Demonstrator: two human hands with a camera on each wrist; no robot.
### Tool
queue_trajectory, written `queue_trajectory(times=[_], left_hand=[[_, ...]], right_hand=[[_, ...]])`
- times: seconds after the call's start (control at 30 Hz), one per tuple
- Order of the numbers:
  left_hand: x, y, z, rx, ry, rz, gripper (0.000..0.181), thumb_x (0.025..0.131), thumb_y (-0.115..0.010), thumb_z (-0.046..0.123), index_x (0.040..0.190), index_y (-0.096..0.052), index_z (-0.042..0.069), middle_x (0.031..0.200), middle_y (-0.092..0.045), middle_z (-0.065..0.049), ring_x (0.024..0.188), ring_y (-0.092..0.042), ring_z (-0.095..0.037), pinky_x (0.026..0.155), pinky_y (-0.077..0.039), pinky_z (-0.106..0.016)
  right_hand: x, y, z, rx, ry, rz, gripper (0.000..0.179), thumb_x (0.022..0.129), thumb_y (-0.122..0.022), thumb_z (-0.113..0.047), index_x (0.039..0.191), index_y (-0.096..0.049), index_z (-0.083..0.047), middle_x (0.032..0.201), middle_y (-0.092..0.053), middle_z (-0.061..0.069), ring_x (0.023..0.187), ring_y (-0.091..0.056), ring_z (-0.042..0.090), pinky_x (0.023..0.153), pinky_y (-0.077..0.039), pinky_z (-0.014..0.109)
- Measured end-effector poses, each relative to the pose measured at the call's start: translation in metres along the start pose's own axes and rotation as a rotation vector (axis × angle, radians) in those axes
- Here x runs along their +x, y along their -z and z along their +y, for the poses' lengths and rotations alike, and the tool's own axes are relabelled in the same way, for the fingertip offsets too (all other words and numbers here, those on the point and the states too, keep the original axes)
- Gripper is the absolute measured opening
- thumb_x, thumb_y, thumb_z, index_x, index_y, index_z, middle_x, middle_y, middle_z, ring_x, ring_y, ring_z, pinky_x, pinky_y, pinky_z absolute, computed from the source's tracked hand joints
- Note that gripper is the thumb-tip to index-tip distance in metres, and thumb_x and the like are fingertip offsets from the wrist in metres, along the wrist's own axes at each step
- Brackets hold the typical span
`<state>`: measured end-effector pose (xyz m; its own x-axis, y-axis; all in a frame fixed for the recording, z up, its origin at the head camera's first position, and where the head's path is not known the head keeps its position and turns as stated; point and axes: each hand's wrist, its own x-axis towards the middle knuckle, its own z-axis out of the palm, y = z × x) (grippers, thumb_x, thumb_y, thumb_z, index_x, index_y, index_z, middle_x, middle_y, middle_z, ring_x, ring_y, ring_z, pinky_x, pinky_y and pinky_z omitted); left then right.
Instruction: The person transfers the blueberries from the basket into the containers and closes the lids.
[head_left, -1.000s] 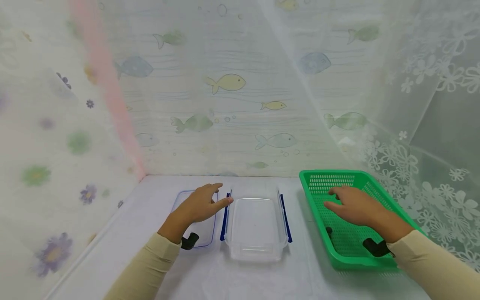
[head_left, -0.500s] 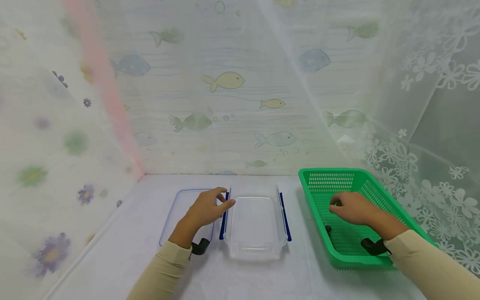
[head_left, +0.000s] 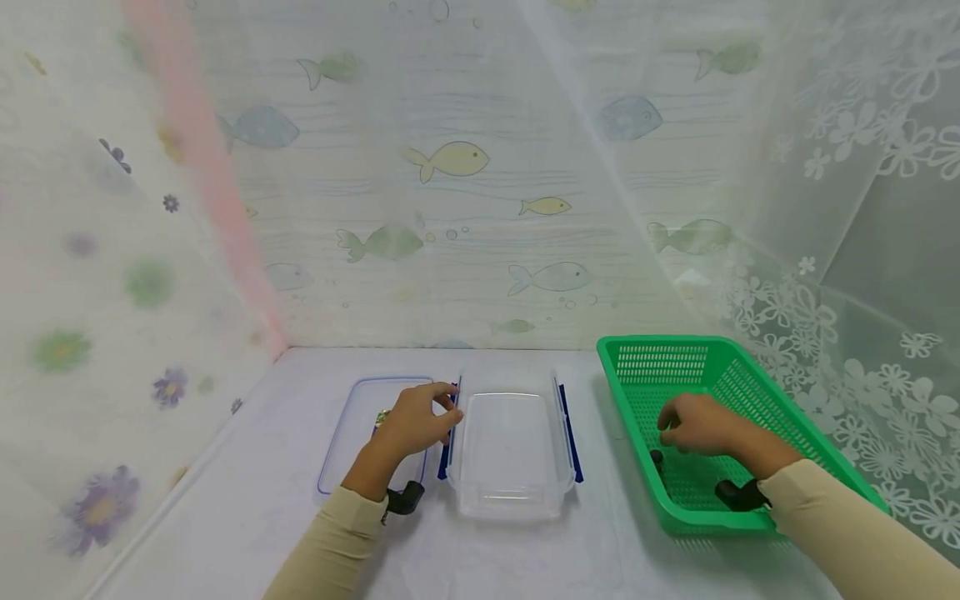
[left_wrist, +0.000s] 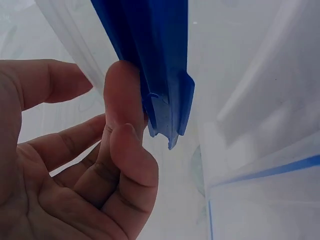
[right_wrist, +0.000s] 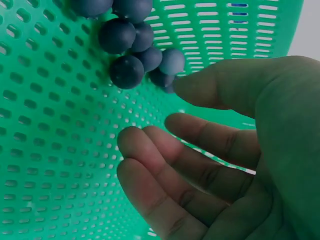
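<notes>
My left hand (head_left: pixel 415 421) is at the left side of a clear plastic food container (head_left: pixel 512 442). In the left wrist view, its bent fingers (left_wrist: pixel 122 95) lie against a blue clip flap (left_wrist: pixel 165 80), without closing round it. My right hand (head_left: pixel 703 425) is inside a green perforated basket (head_left: pixel 675 523), holding nothing. In the right wrist view, its loosely bent fingers (right_wrist: pixel 145 187) hang just beside several dark blue round berries (right_wrist: pixel 117 36), which look like blueberries. The thumb tip overlaps the nearest berry; whether it touches cannot be told. In the head view the hand hides most berries.
Left of the container lies a clear flat lid (head_left: pixel 322 471) with a blue rim, partly behind the left hand. A small yellow-and-dark patterned bit (head_left: pixel 381 419) shows beside that hand. White cloth covers the table (head_left: pixel 585 550); patterned curtains (head_left: pixel 465 250) enclose the back and sides.
My left hand has moved right and slightly down from over the lid to the container's left clip. My right hand has lowered into the basket, its fingers more bent.
</notes>
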<state>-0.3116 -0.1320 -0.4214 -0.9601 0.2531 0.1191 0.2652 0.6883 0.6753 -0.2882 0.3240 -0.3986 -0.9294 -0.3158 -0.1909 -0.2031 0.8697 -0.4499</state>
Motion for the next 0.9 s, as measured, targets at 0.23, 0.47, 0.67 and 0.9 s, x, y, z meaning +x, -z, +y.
queue_trajectory(times=[0.23,0.47,0.67,0.9], left_hand=[[0.001,-0.001,-0.001,-0.024,0.011,0.003,0.041,0.096,-0.071,0.024,0.135,-0.067,0.011,0.109,-0.071,-0.001,0.063,-0.072,-0.02,0.055,-0.05,-0.031],[0.001,-0.001,0.001,-0.061,0.018,-0.006,0.04,0.095,-0.073,0.022,0.132,-0.069,0.008,0.107,-0.072,-0.002,0.061,-0.071,-0.016,0.059,-0.054,-0.03],[0.0,0.0,0.001,-0.07,0.032,-0.01,0.041,0.095,-0.073,0.023,0.133,-0.068,0.007,0.108,-0.071,-0.003,0.063,-0.072,-0.021,0.061,-0.055,-0.03],[0.0,0.0,0.001,-0.077,0.029,-0.012,0.041,0.095,-0.073,0.022,0.133,-0.068,0.007,0.109,-0.071,-0.004,0.066,-0.074,-0.025,0.061,-0.057,-0.031]], right_hand=[[0.0,-0.003,0.002,0.039,0.031,-0.058,0.032,0.09,-0.068,-0.006,0.119,-0.071,0.007,0.098,-0.076,0.009,0.075,-0.07,0.016,0.067,-0.059,0.036],[0.0,-0.008,0.005,0.076,0.047,-0.074,0.03,0.089,-0.071,-0.005,0.116,-0.072,0.008,0.086,-0.074,0.004,0.072,-0.07,0.019,0.063,-0.058,0.034],[0.003,-0.012,0.006,0.093,0.046,-0.102,0.023,0.09,-0.073,-0.005,0.111,-0.074,0.003,0.086,-0.074,0.005,0.071,-0.069,0.02,0.062,-0.057,0.034],[0.002,-0.013,0.004,0.075,0.066,-0.108,0.017,0.087,-0.071,0.0,0.103,-0.077,-0.002,0.077,-0.072,0.003,0.065,-0.066,0.02,0.057,-0.054,0.033]])
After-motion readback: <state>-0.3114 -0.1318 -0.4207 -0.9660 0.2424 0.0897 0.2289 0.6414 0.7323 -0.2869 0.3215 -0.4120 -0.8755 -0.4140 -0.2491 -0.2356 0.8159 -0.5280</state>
